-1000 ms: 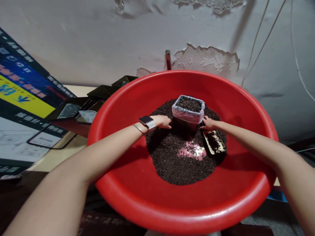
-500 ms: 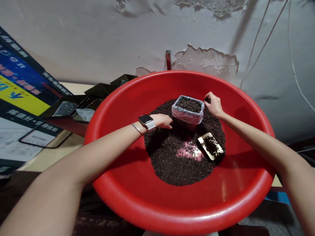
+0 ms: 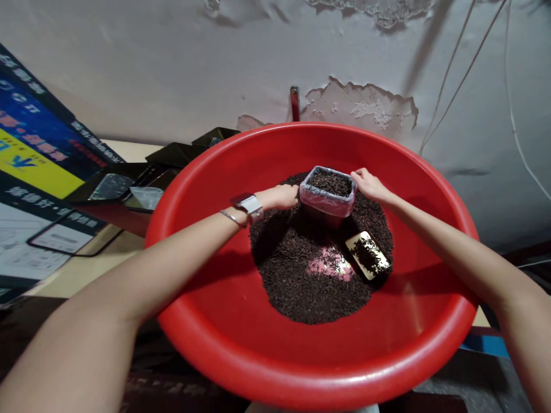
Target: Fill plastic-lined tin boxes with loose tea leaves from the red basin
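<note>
A box lined with a clear plastic bag [image 3: 327,202] stands in the red basin [image 3: 314,376], filled near its top with dark loose leaves. My left hand [image 3: 284,197] is closed at the liner's left edge. At the right corner, the fingers of my right hand [image 3: 367,182] pinch the liner's rim. Dark leaves [image 3: 318,301] lie heaped around the box. A small gold tray [image 3: 368,256] with some leaves on it rests on the heap, right of a pink patch.
Left of the basin are dark open boxes with clear liners [image 3: 112,186] and a large printed carton [image 3: 38,149]. Behind stands a peeling wall [image 3: 172,63], with cables hanging at the right.
My right hand has moved left and down onto the liner's corner. My left hand has risen to the liner's left edge, its wrist turned and its fingers closed.
</note>
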Tool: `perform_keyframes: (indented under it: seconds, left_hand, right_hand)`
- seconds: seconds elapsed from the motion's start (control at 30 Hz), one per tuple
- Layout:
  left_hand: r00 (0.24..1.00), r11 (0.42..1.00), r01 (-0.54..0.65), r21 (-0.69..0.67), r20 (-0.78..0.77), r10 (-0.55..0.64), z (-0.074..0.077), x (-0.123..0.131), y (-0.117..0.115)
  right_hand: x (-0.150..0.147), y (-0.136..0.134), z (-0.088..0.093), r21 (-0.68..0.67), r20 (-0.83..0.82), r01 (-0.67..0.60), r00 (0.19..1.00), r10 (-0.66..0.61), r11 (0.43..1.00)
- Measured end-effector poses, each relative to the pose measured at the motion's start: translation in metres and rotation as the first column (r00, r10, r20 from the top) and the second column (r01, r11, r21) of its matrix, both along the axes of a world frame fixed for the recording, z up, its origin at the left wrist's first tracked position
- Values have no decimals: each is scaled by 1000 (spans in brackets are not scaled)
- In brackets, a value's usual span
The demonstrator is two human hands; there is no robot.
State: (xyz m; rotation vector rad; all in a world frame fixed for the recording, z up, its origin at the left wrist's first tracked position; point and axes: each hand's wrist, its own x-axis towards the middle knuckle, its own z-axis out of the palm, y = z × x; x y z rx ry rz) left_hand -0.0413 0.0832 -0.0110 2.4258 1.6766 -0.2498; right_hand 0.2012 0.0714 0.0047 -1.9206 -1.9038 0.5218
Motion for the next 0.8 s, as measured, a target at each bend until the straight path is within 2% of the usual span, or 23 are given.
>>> perform_keyframes:
  seconds: [0.07, 0.13, 0.2, 0.27, 0.33, 0.37, 0.47, 0.53, 0.63, 0.8]
  left_hand:
    - [974, 999, -31, -29, 226, 37, 4, 2, 2]
    - [863, 983, -54, -176, 486, 134, 4, 3, 3]
    - [674, 926, -38, -376, 674, 302, 3, 4, 4]
    - [486, 861, -27, -508, 746, 456, -1, 3, 4]
    - [386, 831, -51, -554, 757, 528, -3, 2, 6]
    - [380, 829, -63, -555, 755, 534, -4, 1, 8]
    - [448, 834, -87, -545, 726, 521, -6, 1, 13]
    - [446, 854, -79, -515, 748, 492, -4, 0, 15]
    - [341, 891, -95, -445, 826, 449, 6, -1, 15]
    - [182, 913, -285, -292, 919, 351, 34, 0, 5]
  right_hand:
    - [-1, 0, -6, -262, -137, -4, 990, -33, 965]
    - [-3, -2, -12, -413, -328, -93, 943, -52, 906]
    - [-5, -4, -15, -437, -478, -156, 875, -82, 886]
    - [-5, -4, -16, -418, -556, -129, 819, -141, 899]
    - [-3, -2, -15, -397, -599, -72, 776, -199, 915]
    - [-2, -1, -14, -380, -611, -47, 763, -213, 924]
    - [1, 4, -8, -299, -646, -22, 741, -185, 954]
    - [3, 7, -2, -248, -679, -10, 714, -167, 969]
    - [6, 10, 8, -152, -713, 10, 692, -116, 988]
    - [11, 11, 25, 125, -714, 109, 700, 13, 986]
